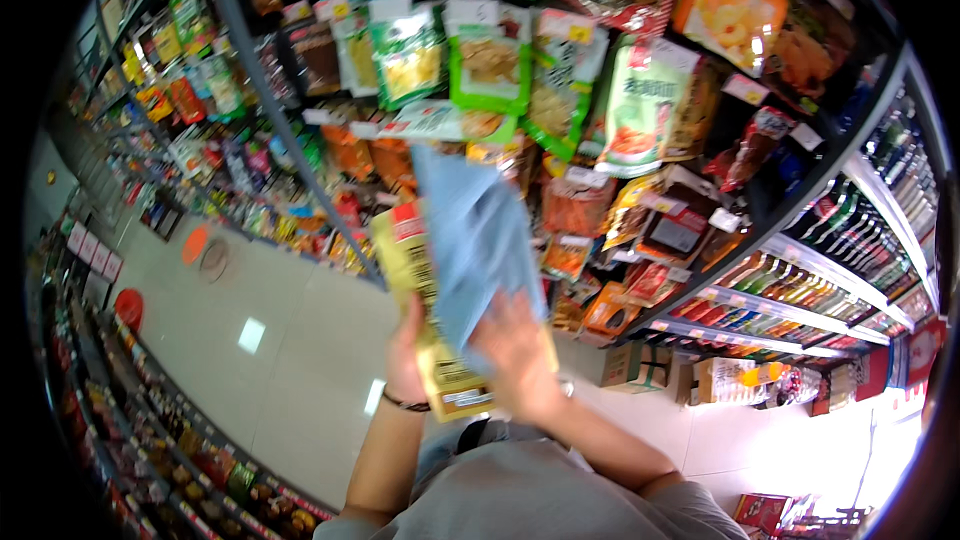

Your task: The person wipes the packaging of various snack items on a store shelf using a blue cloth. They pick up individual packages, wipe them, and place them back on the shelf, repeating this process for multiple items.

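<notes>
A gold and yellow food packet (442,371) with a red label corner is held upright before me. My left hand (406,352) grips its left edge; a dark band circles that wrist. Over the packet's front lies a light blue cloth (480,225). Blurred and flat, my right hand (517,360) presses on the cloth's lower part, fingers pointing up. Just beyond hangs a rack of bagged foods, among them a green and white pouch (491,56) and a pale green noodle-like packet (645,109).
A dark shelf post (281,120) stands at left of the rack. To the right are lit shelves of bottles (795,292) and a cardboard box (637,366) on the floor. Lower left runs another stocked shelf (217,491); a red stool or lid (129,309) is near it.
</notes>
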